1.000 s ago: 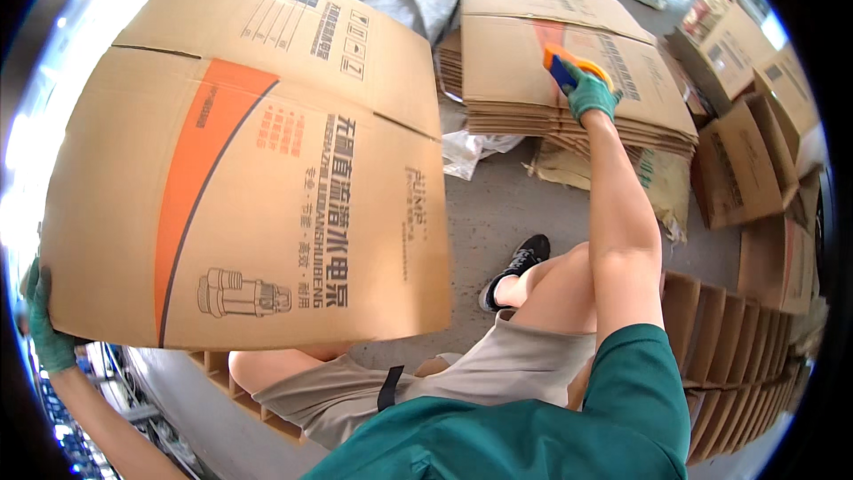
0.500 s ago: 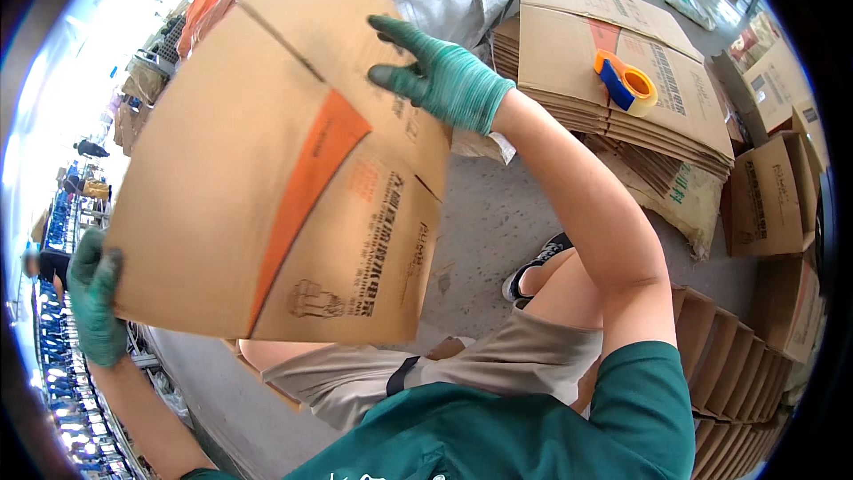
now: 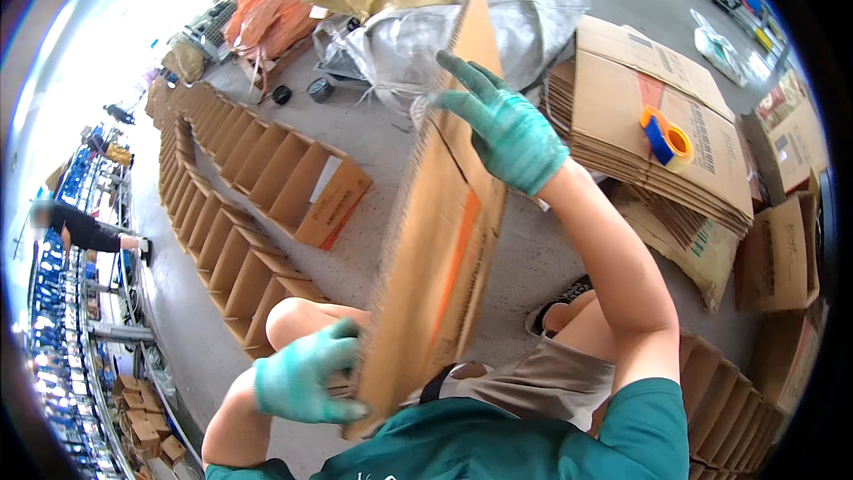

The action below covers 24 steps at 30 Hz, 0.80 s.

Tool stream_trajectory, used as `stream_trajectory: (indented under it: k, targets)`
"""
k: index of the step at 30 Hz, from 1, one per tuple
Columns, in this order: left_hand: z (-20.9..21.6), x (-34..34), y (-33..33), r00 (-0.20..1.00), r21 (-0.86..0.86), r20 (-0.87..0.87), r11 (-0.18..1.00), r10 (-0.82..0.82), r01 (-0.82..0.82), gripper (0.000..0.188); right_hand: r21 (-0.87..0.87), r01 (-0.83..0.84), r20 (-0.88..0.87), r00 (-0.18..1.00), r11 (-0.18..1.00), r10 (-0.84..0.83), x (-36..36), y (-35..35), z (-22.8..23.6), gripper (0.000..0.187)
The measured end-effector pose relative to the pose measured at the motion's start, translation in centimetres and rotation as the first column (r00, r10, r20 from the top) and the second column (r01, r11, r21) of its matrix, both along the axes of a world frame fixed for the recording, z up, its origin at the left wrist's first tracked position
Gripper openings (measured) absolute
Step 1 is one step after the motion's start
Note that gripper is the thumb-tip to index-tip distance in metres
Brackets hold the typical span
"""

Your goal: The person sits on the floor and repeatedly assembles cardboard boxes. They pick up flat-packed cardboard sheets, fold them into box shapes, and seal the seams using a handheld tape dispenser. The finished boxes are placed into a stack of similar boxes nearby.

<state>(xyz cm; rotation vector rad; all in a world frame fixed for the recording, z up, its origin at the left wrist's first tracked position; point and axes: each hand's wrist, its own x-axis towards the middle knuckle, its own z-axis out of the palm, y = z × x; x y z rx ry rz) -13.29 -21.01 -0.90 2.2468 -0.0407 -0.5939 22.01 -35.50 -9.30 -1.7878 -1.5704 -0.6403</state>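
A flattened cardboard box (image 3: pixel 435 249) with an orange stripe is tilted steeply on edge between my hands, above my lap. My left hand (image 3: pixel 306 373), in a green knit glove, grips its near lower edge; some of the fingers are hidden or blurred. My right hand (image 3: pixel 511 129), gloved the same way, holds the upper part of the cardboard, its fingers reaching across the face toward the far edge. To the right, a stack of flattened cardboard boxes (image 3: pixel 657 116) carries an orange and blue tape dispenser (image 3: pixel 666 138) with a roll of tape.
Long rows of open cardboard boxes (image 3: pixel 218 240) curve across the floor at left. More open boxes (image 3: pixel 724 382) stand at right. White sacks (image 3: pixel 409 36) and an orange bag (image 3: pixel 267 14) lie at the back. A person (image 3: pixel 80 227) is far left beside shelving.
The flattened box has swung from facing me broadly to nearly edge-on. My left hand has moved right and down toward my body; the rows of open boxes have come into sight.
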Motion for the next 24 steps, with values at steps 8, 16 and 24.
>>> stream_trajectory:
  k: [8,16,24]
  targets:
    - [-3.8,-1.0,-1.6,0.940,-0.299,-0.258,0.907,0.223,-0.297,0.102,-0.027,0.036,-0.043,0.998,0.999,-0.037,-0.1,-0.2,1.5,0.063]
    - [-6.9,-5.4,0.9,0.924,-0.441,0.092,0.847,0.372,-0.297,0.069,0.112,-0.021,-0.074,0.997,0.994,0.029,0.7,-1.6,-0.5,0.062]
    - [-9.3,-4.3,4.1,0.999,-0.087,-0.007,0.995,0.037,-0.037,0.047,-0.113,-0.022,-0.241,0.970,0.993,-0.006,4.1,-3.8,0.2,0.037]
